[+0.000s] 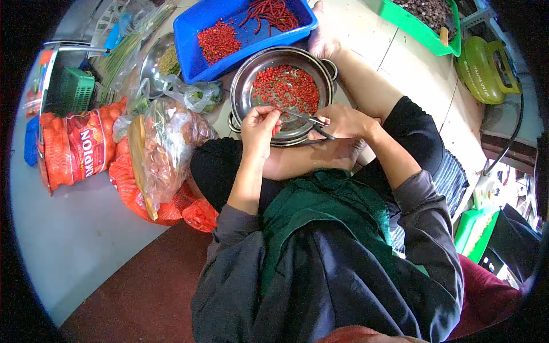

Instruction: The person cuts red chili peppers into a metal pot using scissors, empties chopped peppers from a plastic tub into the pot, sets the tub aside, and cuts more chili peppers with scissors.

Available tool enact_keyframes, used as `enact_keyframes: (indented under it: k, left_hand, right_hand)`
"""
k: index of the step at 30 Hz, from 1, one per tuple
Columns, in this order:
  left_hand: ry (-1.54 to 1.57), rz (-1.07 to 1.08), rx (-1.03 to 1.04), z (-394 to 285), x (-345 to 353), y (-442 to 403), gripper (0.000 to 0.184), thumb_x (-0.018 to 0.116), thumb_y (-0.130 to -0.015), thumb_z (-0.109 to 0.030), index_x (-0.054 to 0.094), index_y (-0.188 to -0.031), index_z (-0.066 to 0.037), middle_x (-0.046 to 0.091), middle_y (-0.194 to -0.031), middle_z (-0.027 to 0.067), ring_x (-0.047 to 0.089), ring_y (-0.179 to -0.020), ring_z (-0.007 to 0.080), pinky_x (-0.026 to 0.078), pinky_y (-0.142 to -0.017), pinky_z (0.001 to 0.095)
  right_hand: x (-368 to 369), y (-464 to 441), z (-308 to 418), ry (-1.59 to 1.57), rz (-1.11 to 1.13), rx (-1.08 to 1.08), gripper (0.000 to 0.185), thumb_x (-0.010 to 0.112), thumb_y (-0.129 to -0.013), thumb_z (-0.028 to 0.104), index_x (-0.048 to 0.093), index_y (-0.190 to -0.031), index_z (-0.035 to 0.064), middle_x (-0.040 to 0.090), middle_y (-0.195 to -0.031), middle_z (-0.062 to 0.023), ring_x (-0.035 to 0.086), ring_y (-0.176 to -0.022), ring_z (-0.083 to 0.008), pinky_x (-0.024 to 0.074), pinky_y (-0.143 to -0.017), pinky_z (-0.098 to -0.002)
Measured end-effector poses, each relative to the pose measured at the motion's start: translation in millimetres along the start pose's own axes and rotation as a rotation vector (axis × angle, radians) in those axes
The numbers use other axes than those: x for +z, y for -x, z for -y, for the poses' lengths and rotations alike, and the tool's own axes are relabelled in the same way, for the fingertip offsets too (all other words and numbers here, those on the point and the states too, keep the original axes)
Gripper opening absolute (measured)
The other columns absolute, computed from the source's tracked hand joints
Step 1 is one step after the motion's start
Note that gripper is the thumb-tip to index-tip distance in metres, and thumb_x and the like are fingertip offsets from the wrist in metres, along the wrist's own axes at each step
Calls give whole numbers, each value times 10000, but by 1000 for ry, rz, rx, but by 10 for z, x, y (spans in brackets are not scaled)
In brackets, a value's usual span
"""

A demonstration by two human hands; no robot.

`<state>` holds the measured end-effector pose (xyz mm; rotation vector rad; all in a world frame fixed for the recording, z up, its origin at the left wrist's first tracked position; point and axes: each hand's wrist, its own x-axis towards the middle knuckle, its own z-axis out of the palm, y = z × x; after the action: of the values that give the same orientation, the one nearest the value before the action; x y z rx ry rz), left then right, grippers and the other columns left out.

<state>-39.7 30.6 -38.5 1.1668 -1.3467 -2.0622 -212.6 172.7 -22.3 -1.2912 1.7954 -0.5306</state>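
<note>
Over the near part of a steel pot [236,86], my right hand [342,121] grips a pair of scissors [297,114], whose blades point left. The blades reach the fingertips of my left hand [260,128], which is closed in a pinch on a red chili; only a small red bit of it shows. Cut red chili pieces [286,86] and pale seeds cover much of the pot's bottom. Beyond the pot, a blue tub [191,43] holds whole red chilies [274,15] on its right and chopped chili [219,43] on its left.
At left lie a red net sack [77,146], a plastic bag [174,148] and a wooden board [140,166]. A steel bowl [150,68] stands beside the tub. Upper right are a green basin [420,34] of dark pieces and a green gas cylinder [480,71].
</note>
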Motion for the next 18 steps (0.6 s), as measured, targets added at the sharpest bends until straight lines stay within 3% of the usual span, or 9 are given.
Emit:
enact_keyframes:
  k: [7,10,11,12,15,18]
  left_hand:
    - [-21,9,34,29,10,9,67,628,-816,-36,562,-823,-46,589,-710,41,554,-575,93,463,-498,204]
    - [-40,3,40,64,-20,-21,107,634,-793,-39,541,-845,-34,581,-678,57,536,-524,117,427,-476,213]
    - [-17,2,36,72,-24,-23,122,631,-784,-40,535,-860,-37,584,-675,58,539,-530,118,426,-474,216]
    - [2,-13,44,66,-19,-11,111,626,-778,-29,540,-848,-38,586,-672,58,540,-528,118,422,-466,221]
    - [-34,-19,35,55,-29,6,81,638,-783,-41,564,-813,-36,593,-691,48,545,-545,103,433,-466,222]
    - [39,-13,-4,23,-46,-1,71,626,-797,-38,566,-828,-16,598,-744,61,553,-583,97,464,-493,209]
  right_hand:
    - [-14,-4,34,33,-18,1,570,672,-697,545,582,-764,-14,584,-704,-203,582,-697,-320,430,-628,-413]
    - [14,-13,-10,6,-72,-106,595,659,-691,575,578,-813,-2,589,-720,-202,580,-699,-330,430,-632,-423]
    - [-31,17,74,-29,-63,-67,587,654,-697,576,580,-836,10,597,-744,-200,583,-714,-338,434,-640,-424]
    - [-47,6,115,34,-11,17,614,607,-715,602,600,-839,1,616,-842,-229,590,-843,-395,458,-748,-455]
    - [13,-70,-10,106,-42,-34,610,631,-704,595,604,-744,-14,600,-754,-238,584,-765,-406,452,-684,-452]
    - [35,-67,-43,-75,-54,-49,561,677,-689,555,605,-713,-1,579,-668,-225,595,-657,-355,441,-603,-424]
